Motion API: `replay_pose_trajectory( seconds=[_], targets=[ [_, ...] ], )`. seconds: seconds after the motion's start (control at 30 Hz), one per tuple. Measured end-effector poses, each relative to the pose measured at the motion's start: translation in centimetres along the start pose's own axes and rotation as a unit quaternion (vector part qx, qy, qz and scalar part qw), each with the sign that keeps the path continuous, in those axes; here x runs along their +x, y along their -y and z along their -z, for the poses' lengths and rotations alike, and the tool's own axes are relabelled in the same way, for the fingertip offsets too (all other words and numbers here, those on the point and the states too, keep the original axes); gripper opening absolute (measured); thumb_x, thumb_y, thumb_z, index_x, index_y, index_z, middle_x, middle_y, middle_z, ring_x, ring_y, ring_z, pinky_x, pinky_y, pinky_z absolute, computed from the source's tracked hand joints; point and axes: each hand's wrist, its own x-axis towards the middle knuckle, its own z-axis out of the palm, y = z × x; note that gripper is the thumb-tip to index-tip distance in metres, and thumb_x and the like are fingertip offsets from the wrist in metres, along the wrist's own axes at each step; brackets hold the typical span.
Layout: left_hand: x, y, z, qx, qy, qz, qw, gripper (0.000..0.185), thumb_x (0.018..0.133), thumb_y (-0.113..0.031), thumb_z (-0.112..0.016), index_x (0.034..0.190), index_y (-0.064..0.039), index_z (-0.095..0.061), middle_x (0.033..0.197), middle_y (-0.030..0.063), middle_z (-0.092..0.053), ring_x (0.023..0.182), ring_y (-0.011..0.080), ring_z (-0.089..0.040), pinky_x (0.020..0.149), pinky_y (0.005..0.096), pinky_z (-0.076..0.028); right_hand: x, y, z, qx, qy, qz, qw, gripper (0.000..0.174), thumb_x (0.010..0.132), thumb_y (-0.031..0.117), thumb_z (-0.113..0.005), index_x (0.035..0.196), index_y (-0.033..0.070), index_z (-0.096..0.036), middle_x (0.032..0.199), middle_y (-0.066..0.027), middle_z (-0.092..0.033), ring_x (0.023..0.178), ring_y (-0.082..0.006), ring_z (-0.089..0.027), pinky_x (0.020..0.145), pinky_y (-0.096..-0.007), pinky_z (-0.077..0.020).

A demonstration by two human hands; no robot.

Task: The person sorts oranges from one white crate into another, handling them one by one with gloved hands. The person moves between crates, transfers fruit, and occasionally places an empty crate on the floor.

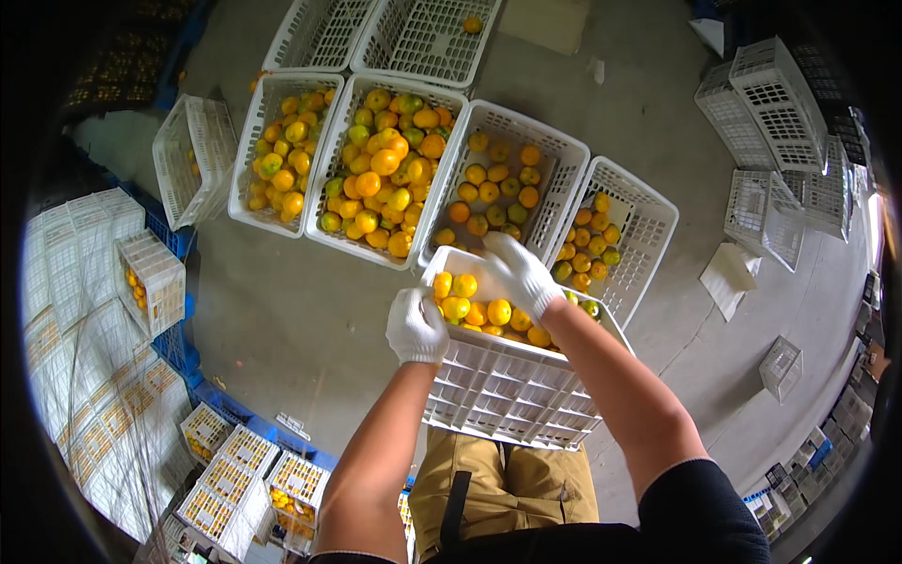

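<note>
A white plastic crate (pixel 518 395) is tipped in front of my legs, its ribbed bottom towards me and mandarins (pixel 499 311) inside. My left hand (pixel 418 326), in a white knit glove, grips that crate's left rim. Over its far side reaches my gloved right hand (pixel 521 271), slightly blurred; I cannot tell whether its fingers hold a fruit. Just beyond stands a crate with a loose layer of mandarins (pixel 489 190). To its left, a crate (pixel 461 106) is heaped with orange and greenish mandarins, and another partly filled one (pixel 669 211) is at the right.
A narrower-looking crate of mandarins (pixel 282 180) stands farther left, with two more crates (pixel 423 42) behind. An upright crate (pixel 197 158) and stacked crates on blue pallets (pixel 176 345) line the left. More crates (pixel 779 99) and a piece of cardboard (pixel 728 278) lie right.
</note>
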Motion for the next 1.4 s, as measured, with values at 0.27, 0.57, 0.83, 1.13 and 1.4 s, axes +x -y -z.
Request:
replay_pose_trajectory(
  seconds=[0.27,0.57,0.83,1.13,1.4],
  targets=[
    [0.2,0.4,-1.5,0.009,-0.002,0.015,1.0,0.007,0.096,-0.015,-0.063,0.098,-0.013,-0.069,0.096,0.0097,-0.071,0.092,0.0364,-0.069,0.079,0.0504,-0.056,-22.2,-8.9,8.9,-0.363,-0.209,-0.151,0.896,0.024,0.1,0.026,-0.059,0.109,0.014,-0.078,0.097,-0.0149,-0.074,0.094,-0.0399,-0.07,0.084,-0.0497,-0.0557],
    [0.8,0.1,-2.3,-0.128,0.013,0.073,0.989,0.017,0.102,-0.016,-0.056,0.102,-0.01,-0.071,0.096,0.0114,-0.072,0.087,0.0315,-0.07,0.08,0.0442,-0.055,-22.2,-11.8,8.9,-0.367,-0.272,-0.096,0.884,0.021,0.097,0.027,-0.062,0.101,0.016,-0.079,0.095,-0.0121,-0.076,0.086,-0.0372,-0.072,0.079,-0.0488,-0.0576],
    [1.0,0.8,-2.6,-0.046,-0.002,0.07,0.996,0.022,0.102,-0.02,-0.053,0.098,-0.009,-0.072,0.091,0.0093,-0.071,0.083,0.0268,-0.069,0.078,0.0426,-0.054,-21.6,-10.8,8.9,-0.368,-0.298,-0.077,0.878,0.018,0.095,0.028,-0.063,0.093,0.017,-0.077,0.092,-0.0092,-0.075,0.083,-0.0356,-0.071,0.075,-0.0498,-0.0575],
    [1.9,-1.1,-1.1,0.076,0.048,0.108,0.99,0.028,0.102,-0.031,-0.052,0.103,-0.015,-0.075,0.107,0.0122,-0.076,0.099,0.036,-0.073,0.086,0.0486,-0.057,-21.1,-9.7,9.5,-0.362,-0.285,-0.081,0.884,0.017,0.095,0.028,-0.062,0.088,0.018,-0.075,0.092,-0.0077,-0.074,0.086,-0.034,-0.071,0.075,-0.0486,-0.0575],
    [1.9,-2.4,-0.6,0.039,0.018,0.092,0.995,0.032,0.105,-0.027,-0.05,0.11,-0.006,-0.074,0.105,0.0146,-0.076,0.094,0.03,-0.073,0.086,0.0452,-0.056,-20.9,-9.4,10.2,-0.342,-0.254,-0.049,0.903,0.014,0.095,0.026,-0.067,0.096,0.015,-0.076,0.091,-0.0081,-0.074,0.084,-0.0337,-0.072,0.075,-0.0467,-0.0581]
  ],
)
